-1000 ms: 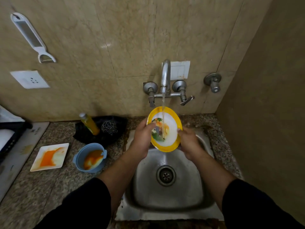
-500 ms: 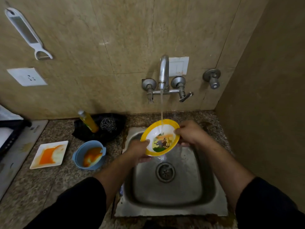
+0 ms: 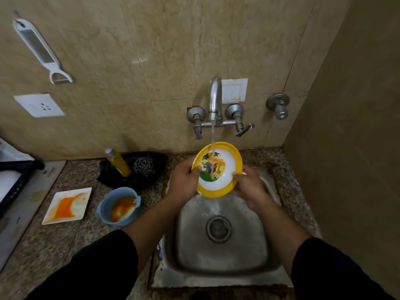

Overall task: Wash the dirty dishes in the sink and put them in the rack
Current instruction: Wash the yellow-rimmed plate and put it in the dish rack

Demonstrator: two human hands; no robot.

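A yellow-rimmed plate with an animal picture is held tilted toward me over the steel sink, under the running tap. My left hand grips its left rim, thumb on the face. My right hand holds the lower right rim. Water streams onto the plate and runs down into the basin. On the counter to the left sit a dirty white square plate with orange stains and a blue bowl with orange residue.
A yellow soap bottle and a steel scrubber rest on a black cloth behind the bowl. A dark rack shows at the far left edge. A wall stands close on the right. A peeler hangs on the tiles.
The plate has risen and tipped from nearly flat to facing me under the stream. My right hand slid from the top rim to the lower right rim.
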